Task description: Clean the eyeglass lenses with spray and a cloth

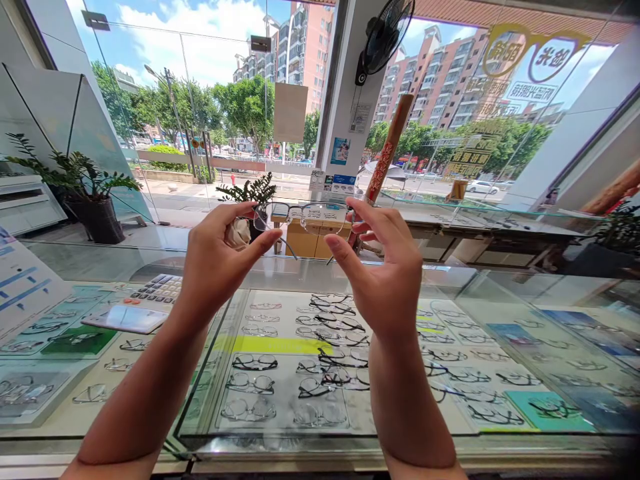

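Several fingers (263, 245) hold eyeglasses (296, 212) by opposite edges, midair.

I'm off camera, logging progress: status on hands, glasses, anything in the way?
Left hand and right hand holding glasses, one at each end. Glasses raised above display case. No obstruction seen between hands.

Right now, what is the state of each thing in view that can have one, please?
Held eyeglasses: raised, level.
Left hand: fingers closed on eyeglasses.
Right hand: likewise.
Wall fan: mounted; running or not, unclear.
Calculator: lying, keys up.
Left potted plant: upright.
Display eyeglasses: arranged in rows.
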`<move>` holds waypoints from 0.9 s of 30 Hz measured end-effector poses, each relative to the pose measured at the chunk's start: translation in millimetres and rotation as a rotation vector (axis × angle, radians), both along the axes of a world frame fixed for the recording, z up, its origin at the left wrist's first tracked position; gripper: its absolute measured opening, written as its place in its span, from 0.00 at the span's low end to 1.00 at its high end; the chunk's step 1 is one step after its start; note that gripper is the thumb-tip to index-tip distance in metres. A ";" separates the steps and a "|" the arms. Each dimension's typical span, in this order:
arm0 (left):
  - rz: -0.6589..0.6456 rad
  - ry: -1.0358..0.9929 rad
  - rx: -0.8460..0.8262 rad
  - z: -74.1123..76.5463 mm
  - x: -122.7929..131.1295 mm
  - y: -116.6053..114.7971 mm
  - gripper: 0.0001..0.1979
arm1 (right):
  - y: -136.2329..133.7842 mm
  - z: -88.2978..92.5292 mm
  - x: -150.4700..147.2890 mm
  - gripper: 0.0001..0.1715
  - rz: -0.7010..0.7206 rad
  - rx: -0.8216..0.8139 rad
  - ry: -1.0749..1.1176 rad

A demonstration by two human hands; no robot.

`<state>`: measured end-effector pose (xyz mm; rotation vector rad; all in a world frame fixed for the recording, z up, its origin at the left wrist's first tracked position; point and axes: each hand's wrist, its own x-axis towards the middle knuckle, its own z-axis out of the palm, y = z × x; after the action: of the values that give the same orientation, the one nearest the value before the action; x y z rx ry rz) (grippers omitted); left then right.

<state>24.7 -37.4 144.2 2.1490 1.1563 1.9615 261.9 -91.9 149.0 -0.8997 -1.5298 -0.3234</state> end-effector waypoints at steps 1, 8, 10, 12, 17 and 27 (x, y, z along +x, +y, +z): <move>0.008 -0.001 0.014 -0.2 0.4 -0.2 0.27 | 0.9 -0.3 0.8 0.25 0.005 -0.015 0.001; 0.143 -0.023 0.175 -2.0 7.3 -6.3 0.26 | 9.5 -4.0 5.9 0.26 0.095 -0.165 -0.008; 0.156 -0.023 0.178 -1.9 8.8 -8.4 0.26 | 10.4 -5.0 5.8 0.26 0.110 -0.178 -0.002; 0.160 -0.018 0.182 -1.5 9.6 -10.0 0.26 | 10.7 -6.0 5.5 0.26 0.117 -0.186 0.002; 0.175 -0.004 0.214 -1.0 10.6 -12.6 0.26 | 12.5 -8.7 6.0 0.28 0.114 -0.211 -0.010; 0.176 -0.007 0.221 -0.5 12.0 -15.8 0.26 | 16.6 -11.1 6.7 0.29 0.107 -0.234 -0.022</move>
<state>36.7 -53.3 143.8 2.2049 1.2193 2.2683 268.5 -75.3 137.8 -0.9940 -1.6523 -0.0783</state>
